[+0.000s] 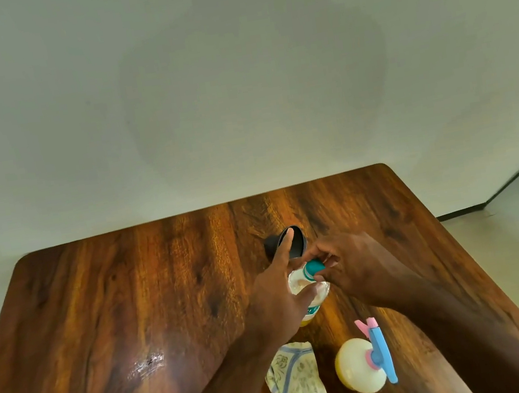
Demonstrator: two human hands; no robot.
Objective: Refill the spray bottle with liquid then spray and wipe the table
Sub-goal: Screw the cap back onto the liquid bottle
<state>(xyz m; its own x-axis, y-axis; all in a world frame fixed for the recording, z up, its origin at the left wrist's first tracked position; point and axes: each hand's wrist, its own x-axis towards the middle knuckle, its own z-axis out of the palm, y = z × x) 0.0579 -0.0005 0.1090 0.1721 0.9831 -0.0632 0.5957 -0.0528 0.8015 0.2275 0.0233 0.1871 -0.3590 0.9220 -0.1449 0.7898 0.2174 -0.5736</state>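
Patterned cloth (295,391) and spray bottle (358,367) sit nearest, side by side on the table (101,323), trigger head fitted. Beyond them, left hand (277,298) grips a refill bottle (299,285), thumb across it, forefinger straight; right hand (357,265) pinches its teal cap (314,267). Step judged: uncapping. Next: remove the sprayer head, then pour steadily.

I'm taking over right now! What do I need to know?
Left hand grips the refill bottle. Right hand pinches its teal cap, which is still on. The spray bottle sits near right with its sprayer on. The cloth lies beside it, and the black funnel is behind the hands. Done: nothing poured yet, it seems. Left: open both bottles, refill, spray, then wipe the table.
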